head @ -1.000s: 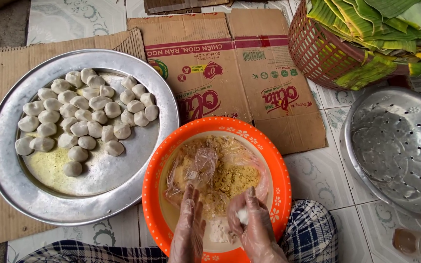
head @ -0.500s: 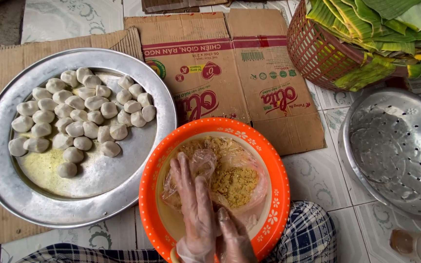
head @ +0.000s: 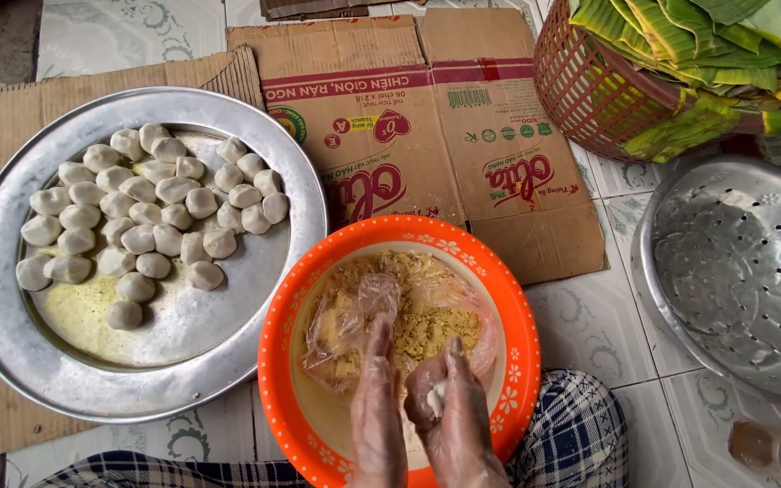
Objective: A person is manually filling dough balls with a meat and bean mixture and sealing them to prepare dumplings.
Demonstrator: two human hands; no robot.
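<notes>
White dough (head: pixel 436 395), soft and probably sticky, is cupped in the curled fingers of the gloved right hand (head: pixel 452 411) over the orange bowl (head: pixel 275 361) of crumbly filling (head: pixel 422 330). The left hand (head: pixel 378 407) is laid alongside, fingers straight and together; gentle cradling from beneath is judged best

Both hands are seen at the bottom edge of the view, covered in thin clear plastic gloves. The left hand (head: pixel 377 411) is held flat and straight, fingers stretched forward and kept together, palm turned inward. The right hand (head: pixel 454 411) is curled right beside it, fingers bent in toward the palm. The two hands are held close, nearly touching. Wrists are cut off by the frame.
</notes>
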